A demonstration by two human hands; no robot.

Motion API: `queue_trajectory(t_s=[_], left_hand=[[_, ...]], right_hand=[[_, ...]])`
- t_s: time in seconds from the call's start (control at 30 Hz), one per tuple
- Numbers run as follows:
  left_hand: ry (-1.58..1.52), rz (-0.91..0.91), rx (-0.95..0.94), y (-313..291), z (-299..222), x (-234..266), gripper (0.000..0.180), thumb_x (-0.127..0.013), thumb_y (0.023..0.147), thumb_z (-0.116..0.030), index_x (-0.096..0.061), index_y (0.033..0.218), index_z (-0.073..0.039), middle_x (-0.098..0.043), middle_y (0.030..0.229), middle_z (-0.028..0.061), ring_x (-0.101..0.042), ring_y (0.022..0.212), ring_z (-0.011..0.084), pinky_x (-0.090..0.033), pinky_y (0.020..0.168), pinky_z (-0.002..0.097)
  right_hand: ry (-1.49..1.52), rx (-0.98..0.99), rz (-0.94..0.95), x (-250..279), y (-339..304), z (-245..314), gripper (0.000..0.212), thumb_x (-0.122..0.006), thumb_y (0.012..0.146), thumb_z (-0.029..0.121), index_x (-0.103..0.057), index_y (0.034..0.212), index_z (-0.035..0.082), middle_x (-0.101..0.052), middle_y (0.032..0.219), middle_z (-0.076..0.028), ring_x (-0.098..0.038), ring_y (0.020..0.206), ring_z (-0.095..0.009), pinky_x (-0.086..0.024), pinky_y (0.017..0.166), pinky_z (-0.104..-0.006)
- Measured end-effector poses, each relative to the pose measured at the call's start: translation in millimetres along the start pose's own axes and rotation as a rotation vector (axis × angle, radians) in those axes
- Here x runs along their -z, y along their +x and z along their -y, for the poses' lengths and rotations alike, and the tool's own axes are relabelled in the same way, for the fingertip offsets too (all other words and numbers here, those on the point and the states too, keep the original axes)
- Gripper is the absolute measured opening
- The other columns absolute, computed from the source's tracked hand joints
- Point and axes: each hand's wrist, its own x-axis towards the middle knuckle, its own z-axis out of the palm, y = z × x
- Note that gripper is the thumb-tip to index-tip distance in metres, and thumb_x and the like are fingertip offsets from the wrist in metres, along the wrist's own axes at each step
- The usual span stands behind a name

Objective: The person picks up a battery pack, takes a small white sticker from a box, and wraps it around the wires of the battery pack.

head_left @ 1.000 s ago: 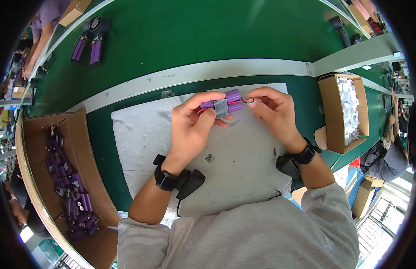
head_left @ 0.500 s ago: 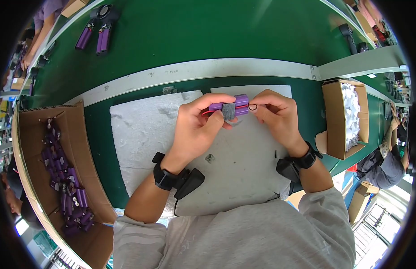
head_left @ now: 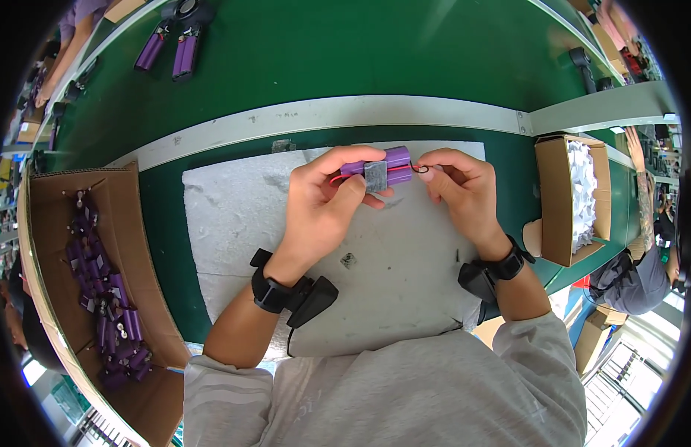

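A purple battery pack (head_left: 396,158) with a grey pad stuck across its middle is gripped by my left hand (head_left: 321,201), thumb below and fingers behind. A red wire (head_left: 397,169) runs along the pack and loops out at its left end. At the pack's right end, my right hand (head_left: 464,192) pinches a thin black wire (head_left: 421,169) between thumb and forefinger. Both hands are above a white foam mat (head_left: 405,276). Dark bands with small black boxes sit on both wrists.
A cardboard box (head_left: 148,298) at the left holds several purple battery packs (head_left: 107,290). Another cardboard box (head_left: 554,201) with white pieces stands at the right. A pale metal rail (head_left: 323,114) crosses beyond the mat; past it, a black device with purple packs (head_left: 184,56) lies on the green conveyor surface.
My left hand and the battery pack have shifted slightly left. The black wire now reaches farther from the pack's end. The black device on the green surface has moved right and away.
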Motion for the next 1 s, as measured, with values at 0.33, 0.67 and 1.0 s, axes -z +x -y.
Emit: queue_trajectory(t_s=[0.33,0.67,1.0], left_hand=[[0.037,0.026,0.003,-0.9,1.9,-0.4,0.031,-0.039,0.078,0.009,-0.057,0.103,0.001,-0.058,0.098,0.0121,-0.062,0.079,0.0185,-0.054,0.065,0.0279],[0.033,0.038,0.001,-1.1,1.9,-2.2,0.031,-0.039,0.079,0.009,-0.057,0.103,0.001,-0.058,0.097,0.0120,-0.062,0.079,0.0186,-0.054,0.065,0.0278],[0.006,0.020,0.005,-0.6,0.7,-2.7,0.032,-0.039,0.079,0.010,-0.057,0.104,0.001,-0.058,0.098,0.0120,-0.062,0.079,0.0195,-0.054,0.065,0.0283]], right_hand=[[0.021,0.126,0.022,0.3,1.0,-5.7,0.012,-0.056,0.079,-0.006,-0.062,0.089,-0.003,-0.060,0.083,-0.008,-0.047,0.055,-0.008,-0.037,0.048,-0.0195],[-0.018,0.113,0.042,-0.4,0.7,-0.7,0.013,-0.055,0.080,-0.005,-0.062,0.090,-0.003,-0.060,0.084,-0.008,-0.047,0.056,-0.008,-0.037,0.048,-0.0199],[0.076,-0.005,0.006,4.0,0.1,-3.9,0.011,-0.055,0.081,-0.003,-0.061,0.091,-0.002,-0.060,0.082,-0.007,-0.047,0.055,-0.007,-0.038,0.048,-0.0197]])
